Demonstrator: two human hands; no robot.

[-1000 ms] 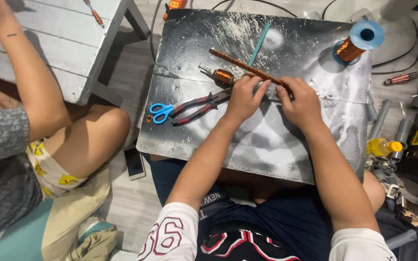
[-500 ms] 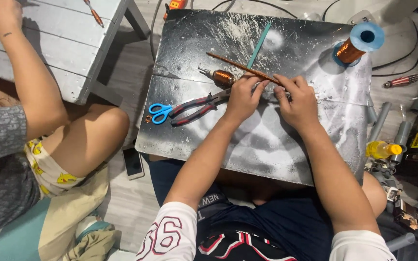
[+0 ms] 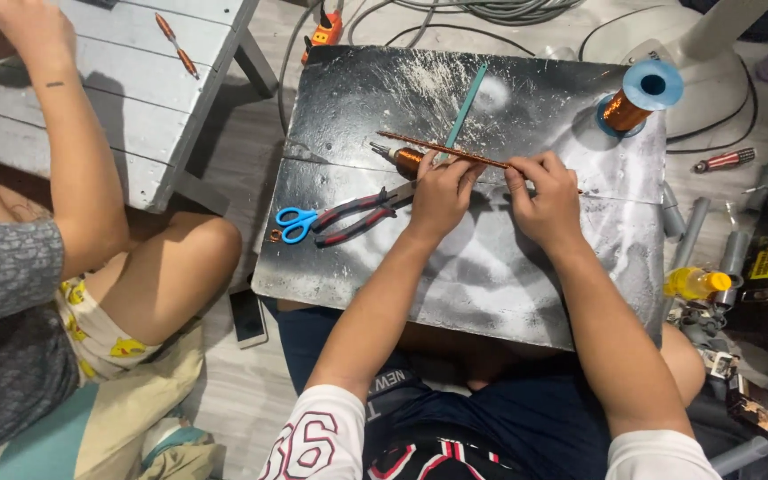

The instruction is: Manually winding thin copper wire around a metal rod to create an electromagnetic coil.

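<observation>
Both my hands work over a dark, paint-streaked board (image 3: 491, 293) that rests across my lap. My left hand (image 3: 442, 191) and my right hand (image 3: 544, 200) pinch a thin copper-coloured rod (image 3: 428, 148) that slants up to the left across the board. Under my left hand lies a short copper-wound piece (image 3: 399, 158). Red-handled pliers (image 3: 357, 218) and blue-handled scissors (image 3: 295, 222) lie on the board just left of my left hand. A spool of copper wire (image 3: 633, 98) with a blue flange stands at the board's far right corner.
A teal strip (image 3: 466, 108) lies on the far part of the board. Another person (image 3: 55, 267) sits on the floor at the left beside a grey wooden table (image 3: 126, 89). A phone (image 3: 248, 316) lies on the floor. Cables, pipes and a yellow bottle (image 3: 695, 283) crowd the right side.
My hands have shifted slightly along the rod and stay closed on it. The person at the left has barely moved.
</observation>
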